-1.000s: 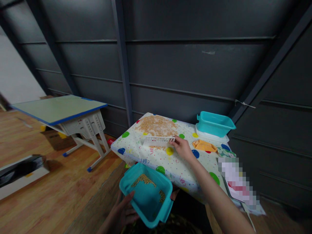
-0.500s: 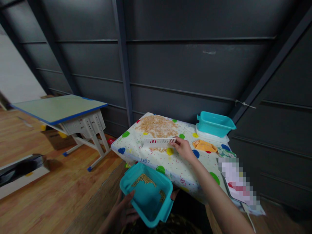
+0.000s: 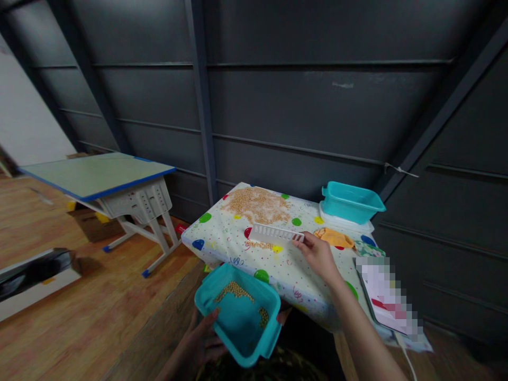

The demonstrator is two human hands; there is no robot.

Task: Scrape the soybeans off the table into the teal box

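Note:
My right hand grips one end of a white ribbed plastic scraper, which stands on edge on the dotted tablecloth. A small row of yellow beans lies just in front of it. Behind it spreads a large pile of beans. My left hand holds a teal container from below, under the table's near edge; some beans lie inside it.
A second teal tub sits on a white lid at the table's back right, with an orange cloth beside it. Papers lie at the right. A blue-edged desk stands to the left on the wooden floor.
My right hand has drawn the scraper toward me and to the right, dragging a few beans away from the pile. The teal container stays about where it was.

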